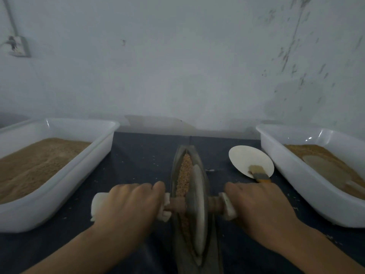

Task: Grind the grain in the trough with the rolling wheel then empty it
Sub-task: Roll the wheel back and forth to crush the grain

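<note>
Two hands, left hand [128, 202] and right hand [258, 206], grip the cloth-wrapped axle ends of the rolling wheel [197, 210] standing in the grain-filled trough [174, 171] on the bench [138, 155]; uneven pressure could tilt the wheel and spill grain [184, 175].

trough [178, 194] near end cut off below.

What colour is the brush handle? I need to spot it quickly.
Orange, on the brush lying on the plate; head view.
</note>
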`<state>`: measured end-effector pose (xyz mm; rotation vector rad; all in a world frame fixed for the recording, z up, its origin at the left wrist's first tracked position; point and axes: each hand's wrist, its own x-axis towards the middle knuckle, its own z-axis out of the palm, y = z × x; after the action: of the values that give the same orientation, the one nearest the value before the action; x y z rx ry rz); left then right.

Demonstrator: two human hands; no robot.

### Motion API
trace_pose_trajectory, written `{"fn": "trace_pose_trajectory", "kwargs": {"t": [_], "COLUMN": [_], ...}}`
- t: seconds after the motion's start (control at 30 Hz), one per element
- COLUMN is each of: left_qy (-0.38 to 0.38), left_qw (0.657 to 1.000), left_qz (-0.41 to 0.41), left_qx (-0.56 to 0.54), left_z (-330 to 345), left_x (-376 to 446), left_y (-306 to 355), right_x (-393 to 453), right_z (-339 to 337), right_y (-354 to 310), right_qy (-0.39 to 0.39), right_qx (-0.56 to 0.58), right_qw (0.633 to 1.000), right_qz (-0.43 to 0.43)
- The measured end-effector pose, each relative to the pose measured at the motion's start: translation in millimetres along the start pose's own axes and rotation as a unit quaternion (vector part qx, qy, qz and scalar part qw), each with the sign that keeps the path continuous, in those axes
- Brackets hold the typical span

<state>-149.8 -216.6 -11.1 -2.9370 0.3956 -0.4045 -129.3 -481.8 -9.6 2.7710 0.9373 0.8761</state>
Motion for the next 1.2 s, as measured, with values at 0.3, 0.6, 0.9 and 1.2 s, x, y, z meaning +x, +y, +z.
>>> {"fn": "trace_pose_trajectory", "kwargs": {"t": [0.3,0.6,0.9,1.2], "left_qy": [0.078,0.035,0.044,0.013], "left_qw": [0.993,0.999,0.998,0.999], "left_qz": [-0.062,-0.005,-0.039,-0.045], "left_qx": [0.059,0.001,0.036,-0.012], "left_z": [32.5,18.0,26.3,39.0], "left_x": [108.2,35.2,42.9,91.7], "left_y": [-22.3,-10.1,-15.7,-36.4], "right_x": [96.5,21.7,41.2,88.0], "right_z": [70.0,24.7,30.9,43.5], "right_y": [35.1,6.0,10.2,19.2], "right_qy": [-0.076,-0.033,-0.082,-0.1], "right_qx": [-0.078,-0.006,-0.066,-0.103], "right_qw": [0.987,0.999,0.993,0.985], "right_qz": [0.12,0.04,0.05,0.094]}}
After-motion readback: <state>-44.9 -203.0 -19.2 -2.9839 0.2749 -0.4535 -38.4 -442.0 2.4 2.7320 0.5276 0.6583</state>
